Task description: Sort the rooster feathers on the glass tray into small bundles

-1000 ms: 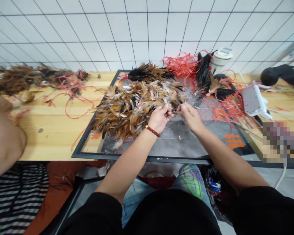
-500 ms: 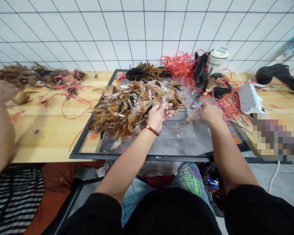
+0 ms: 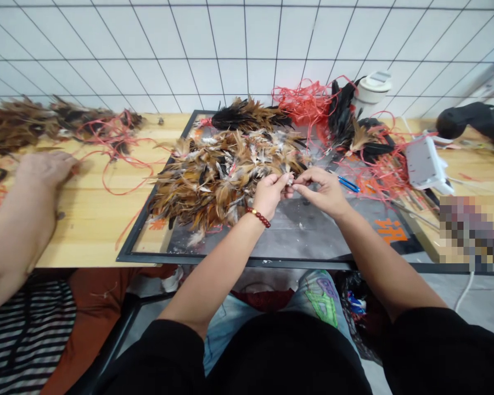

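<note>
My left hand (image 3: 270, 193), with a beaded bracelet on its wrist, is closed with a small pale feather tuft (image 3: 290, 180) at its fingertips. My right hand (image 3: 323, 192) meets it there, thumb and forefinger pinched together. What lies between the right fingertips is too small to make out. Just behind both hands spreads a large heap of brown feathers (image 3: 218, 181) on a dark-framed glass panel (image 3: 296, 233). A slim blue tool (image 3: 349, 184) shows beside my right knuckles, apparently lying on the panel.
At the back are a tied black-brown feather bundle (image 3: 247, 116), tangled red string (image 3: 302, 101), black feathers (image 3: 341, 112) and a white lidded container (image 3: 372, 93). A white box-like device (image 3: 426, 163) stands right. Another person's hand (image 3: 45, 167) rests on the table at left, near more feathers (image 3: 18, 123).
My right hand has come left from the blue tool to meet my left fingertips, closing into a pinch. The other person's hand has moved right along the table.
</note>
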`<state>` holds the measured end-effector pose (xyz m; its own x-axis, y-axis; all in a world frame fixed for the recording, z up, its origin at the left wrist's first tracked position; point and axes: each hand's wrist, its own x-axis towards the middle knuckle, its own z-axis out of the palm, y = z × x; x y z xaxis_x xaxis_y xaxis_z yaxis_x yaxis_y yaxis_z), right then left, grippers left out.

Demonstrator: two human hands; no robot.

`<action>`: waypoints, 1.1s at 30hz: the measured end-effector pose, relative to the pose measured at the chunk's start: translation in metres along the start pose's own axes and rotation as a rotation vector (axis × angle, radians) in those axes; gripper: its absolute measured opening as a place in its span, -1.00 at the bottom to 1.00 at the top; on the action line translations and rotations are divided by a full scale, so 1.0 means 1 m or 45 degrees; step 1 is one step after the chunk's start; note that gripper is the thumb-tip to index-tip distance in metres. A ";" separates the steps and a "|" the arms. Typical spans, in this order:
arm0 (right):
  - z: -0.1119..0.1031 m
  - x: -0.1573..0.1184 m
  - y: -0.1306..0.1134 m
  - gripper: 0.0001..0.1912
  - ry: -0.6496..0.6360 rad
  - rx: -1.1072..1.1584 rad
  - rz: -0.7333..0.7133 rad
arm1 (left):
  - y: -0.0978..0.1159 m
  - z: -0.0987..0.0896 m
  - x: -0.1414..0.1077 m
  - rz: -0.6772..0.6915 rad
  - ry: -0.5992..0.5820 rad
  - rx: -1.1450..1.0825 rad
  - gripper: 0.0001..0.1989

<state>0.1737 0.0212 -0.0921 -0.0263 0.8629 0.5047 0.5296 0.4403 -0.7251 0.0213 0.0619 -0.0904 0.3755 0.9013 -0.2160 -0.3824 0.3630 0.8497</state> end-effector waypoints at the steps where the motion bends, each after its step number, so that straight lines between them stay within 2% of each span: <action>1: -0.001 0.000 0.002 -0.76 -0.002 -0.021 -0.010 | 0.000 0.000 0.000 -0.002 -0.006 0.011 -0.87; 7: -0.002 0.000 0.011 -0.80 0.051 -0.081 -0.061 | -0.001 0.000 -0.002 0.013 -0.043 0.045 -0.84; 13: 0.003 0.000 0.009 -0.81 -0.008 -0.002 -0.104 | -0.001 -0.001 0.001 -0.005 -0.032 0.026 -0.86; 15: 0.001 0.000 0.009 -0.79 0.011 0.056 -0.044 | 0.001 -0.002 0.002 0.017 0.031 -0.073 -0.88; 18: 0.001 0.001 0.014 -0.74 0.192 0.205 0.125 | 0.004 -0.005 0.005 0.067 0.130 -0.206 -0.89; 20: 0.003 0.002 0.017 -0.69 0.329 0.314 0.233 | 0.004 -0.005 0.005 0.060 0.128 -0.212 -0.90; 22: 0.007 0.003 0.018 -0.64 0.377 0.386 0.300 | 0.003 -0.004 0.004 0.021 0.080 -0.170 -0.91; 29: 0.019 0.001 0.013 -0.57 0.174 0.527 0.418 | -0.005 -0.002 0.004 0.030 -0.083 -0.025 -0.83; 33: 0.018 0.000 0.013 -0.58 0.135 0.583 0.440 | -0.010 -0.004 0.006 0.096 -0.108 0.082 -0.81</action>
<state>0.1652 0.0316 -0.1105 0.1804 0.9564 0.2298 0.0712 0.2203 -0.9728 0.0240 0.0644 -0.1026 0.4193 0.9010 -0.1114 -0.3581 0.2769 0.8917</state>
